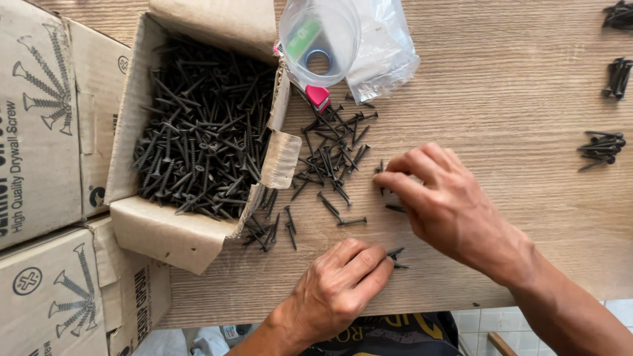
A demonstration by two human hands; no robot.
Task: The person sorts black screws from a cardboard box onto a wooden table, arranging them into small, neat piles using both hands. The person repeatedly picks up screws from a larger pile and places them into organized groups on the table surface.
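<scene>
A loose heap of black screws [330, 158] lies on the wooden table [501, 86] beside a torn open cardboard box [165, 234] full of the same screws [201, 138]. My right hand [448, 204] reaches into the heap's right edge, fingertips pinching at a screw [380, 170]. My left hand [343, 287] rests near the table's front edge, fingers closed around a few screws whose tips [397, 258] stick out to the right.
Closed cardboard boxes [46, 132] stand at the left. A clear plastic cup [320, 39] and a plastic bag [386, 53] lie at the top, with a small red object [318, 96] under the cup. Small bundles of screws [601, 148] lie along the right edge.
</scene>
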